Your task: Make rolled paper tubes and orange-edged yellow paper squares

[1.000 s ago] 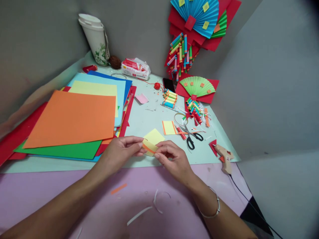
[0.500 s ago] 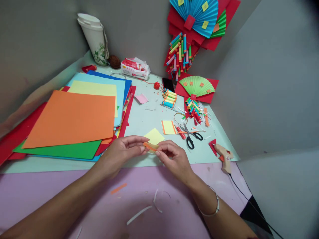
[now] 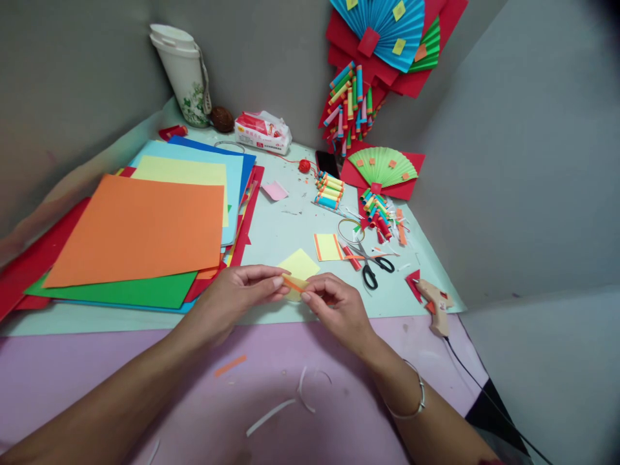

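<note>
Both hands meet over the front of the table and pinch one small yellow paper piece with an orange edge (image 3: 293,284), which is curled between the fingertips. My left hand (image 3: 237,298) grips its left end with thumb and forefinger. My right hand (image 3: 336,309) grips its right end, fingers bent; a bracelet sits on that wrist. A flat yellow paper square (image 3: 301,263) lies on the table just behind the hands. A second yellow piece with orange edges (image 3: 328,247) lies further right.
A stack of coloured paper sheets (image 3: 140,226) fills the left. Black scissors (image 3: 372,266) and a glue gun (image 3: 436,303) lie at the right. Paper roll bundles (image 3: 329,192), a green paper fan (image 3: 383,169), a white cup (image 3: 183,71) and a tissue pack (image 3: 263,131) stand behind. Scraps litter the pink mat (image 3: 271,413).
The yellow piece lay fairly flat between my fingers a second ago; now it is rolled tighter, with only its orange edge and a narrow strip showing. The hands stayed in place.
</note>
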`<state>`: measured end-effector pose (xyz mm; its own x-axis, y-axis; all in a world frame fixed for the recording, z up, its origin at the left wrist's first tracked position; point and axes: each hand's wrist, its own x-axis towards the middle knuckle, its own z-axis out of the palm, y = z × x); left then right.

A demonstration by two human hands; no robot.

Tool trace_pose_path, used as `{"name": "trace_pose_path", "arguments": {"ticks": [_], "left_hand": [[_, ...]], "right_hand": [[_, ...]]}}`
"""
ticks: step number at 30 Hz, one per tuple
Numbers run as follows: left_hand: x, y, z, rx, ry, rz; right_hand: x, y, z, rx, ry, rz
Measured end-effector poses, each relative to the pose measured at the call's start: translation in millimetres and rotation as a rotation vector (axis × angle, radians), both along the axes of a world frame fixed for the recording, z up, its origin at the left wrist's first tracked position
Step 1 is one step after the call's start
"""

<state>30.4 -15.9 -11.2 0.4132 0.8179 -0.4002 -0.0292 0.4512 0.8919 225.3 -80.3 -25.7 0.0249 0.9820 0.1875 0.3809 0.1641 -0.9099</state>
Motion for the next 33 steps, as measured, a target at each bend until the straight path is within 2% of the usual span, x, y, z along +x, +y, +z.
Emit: {"name": "trace_pose_path", "arguments": {"ticks": [21, 33], "left_hand": [[0.4, 1.1, -3.3, 0.007, 0.041, 0.018], [2.5, 0.7, -2.3, 0.099, 0.107, 0.037]], "right_hand": [[-0.8, 0.5, -5.7, -0.005, 0.002, -0.017], [-5.1, -0.2, -7.8, 0.0, 0.023, -0.121]]}}
